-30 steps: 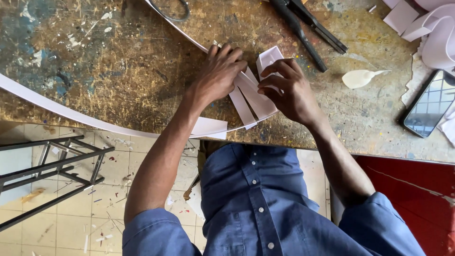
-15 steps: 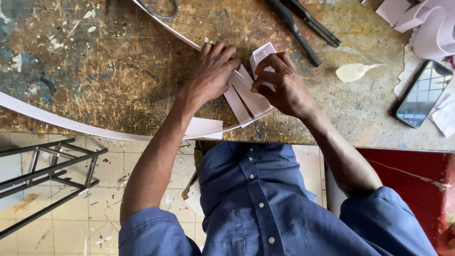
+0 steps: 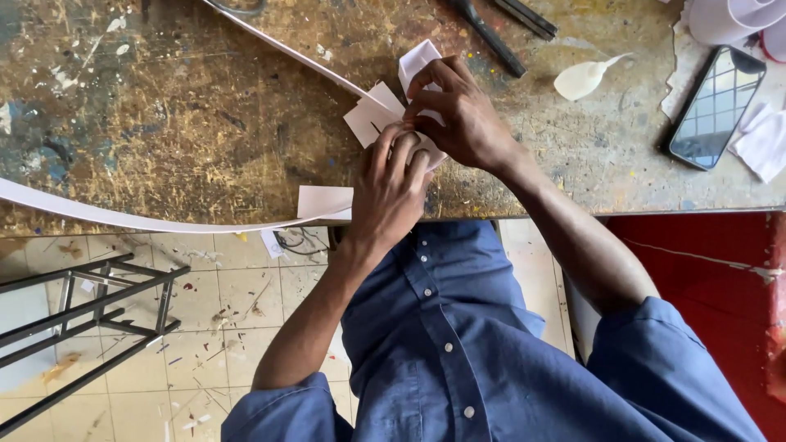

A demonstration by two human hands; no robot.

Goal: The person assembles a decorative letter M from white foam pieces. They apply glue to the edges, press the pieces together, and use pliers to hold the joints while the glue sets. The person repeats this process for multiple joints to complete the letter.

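Several white paper strips (image 3: 375, 116) lie folded together on the worn, paint-flecked workbench (image 3: 164, 123). My left hand (image 3: 391, 192) presses flat on their near end by the bench edge. My right hand (image 3: 458, 110) pinches the upper folded piece, whose white corner (image 3: 416, 59) sticks out above my fingers. A long white strip (image 3: 123, 217) curves from the folds along the front edge to the left, and another runs up and away toward the top left.
A dark phone (image 3: 714, 106) lies at the right, beside white paper scraps (image 3: 761, 143). A pale spoon-shaped piece (image 3: 583, 78) and black tool handles (image 3: 491, 33) lie farther back. A black metal frame (image 3: 82, 311) stands on the tiled floor at left.
My left hand slid back toward the bench edge and now presses the near end of the folds. My right hand moved over the upper piece and pinches it.
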